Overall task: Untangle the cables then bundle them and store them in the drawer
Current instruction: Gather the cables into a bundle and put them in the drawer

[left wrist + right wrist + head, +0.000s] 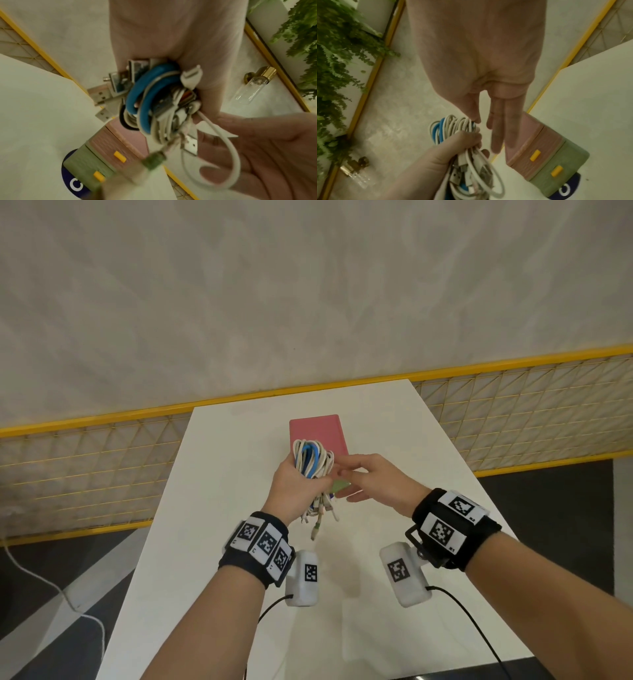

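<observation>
Above white table (219, 508), left hand (291, 491) grips looped white-and-blue cable bundle (313, 460), long axis upright; right hand (373, 477) relaxed, fingers straight, touching it. Pink-and-green plastic drawer box (318, 429) just beyond, right hand nearer.

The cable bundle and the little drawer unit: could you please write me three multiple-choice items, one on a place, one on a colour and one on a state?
1. Where is the cable bundle?
A. Flat on the table
B. Held up in the left hand
C. Inside a drawer

2. What colour is the one non-white cable?
A. Blue
B. Red
C. Black

3. What state are the drawers of the drawer unit in?
A. Both pulled out
B. One removed
C. Both closed

Answers:
1 B: the left hand grips the bundle above the table.
2 A: blue loops show among the white ones.
3 C: both fronts, pink and green, sit flush, and the right hand is beside the bundle, not on a handle.
</observation>
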Demonstrator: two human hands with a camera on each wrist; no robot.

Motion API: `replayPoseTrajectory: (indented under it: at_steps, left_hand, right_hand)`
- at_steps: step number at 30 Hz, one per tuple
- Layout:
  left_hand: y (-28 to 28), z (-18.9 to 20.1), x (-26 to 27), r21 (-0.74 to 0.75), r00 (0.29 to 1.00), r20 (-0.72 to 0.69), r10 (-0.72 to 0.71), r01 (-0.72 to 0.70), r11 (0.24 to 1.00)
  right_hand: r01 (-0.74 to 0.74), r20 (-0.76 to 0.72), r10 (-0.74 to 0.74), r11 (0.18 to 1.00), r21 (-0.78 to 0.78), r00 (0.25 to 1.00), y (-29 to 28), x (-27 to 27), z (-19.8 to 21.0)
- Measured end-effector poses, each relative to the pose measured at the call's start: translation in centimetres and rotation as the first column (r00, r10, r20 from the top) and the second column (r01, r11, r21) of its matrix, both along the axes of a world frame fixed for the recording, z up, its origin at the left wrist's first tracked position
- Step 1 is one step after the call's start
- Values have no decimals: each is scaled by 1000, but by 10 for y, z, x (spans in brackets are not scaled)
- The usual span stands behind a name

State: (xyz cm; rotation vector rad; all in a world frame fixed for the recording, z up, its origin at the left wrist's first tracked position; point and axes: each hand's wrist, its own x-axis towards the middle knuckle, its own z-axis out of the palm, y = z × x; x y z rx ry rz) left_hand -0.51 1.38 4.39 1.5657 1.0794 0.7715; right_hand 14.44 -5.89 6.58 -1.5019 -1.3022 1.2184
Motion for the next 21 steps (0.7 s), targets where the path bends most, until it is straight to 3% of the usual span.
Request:
replayPoseTrajectory:
  at_steps: [5, 8, 12, 15, 19, 21]
  left_hand:
    - [34, -23, -3, 50, 942, -333, 35, -19, 999]
    - [52, -30, -3, 64, 844, -537, -10, 53, 997]
    - [76, -44, 0, -19, 712, -688, -137, 172, 985]
    - [88, -54, 0, -29, 638, -752, -163, 216, 976]
    - [99, -60, -4, -31, 464, -862, -205, 354, 935]
    - [100, -59, -7, -51, 448, -866, -224, 367, 929]
  right_hand:
    - [148, 303, -171, 984, 96, 938, 9, 10, -31]
    - [240, 298, -239, 970, 34, 924, 16, 17, -59]
    - [372, 302, -331, 924, -89, 894, 34, 21, -100]
    - [405, 261, -349, 891, -207, 900, 54, 18, -127]
    - [417, 52, -425, 847, -331, 904, 85, 0, -147]
    - [468, -45, -517, 806, -362, 855, 100, -8, -155]
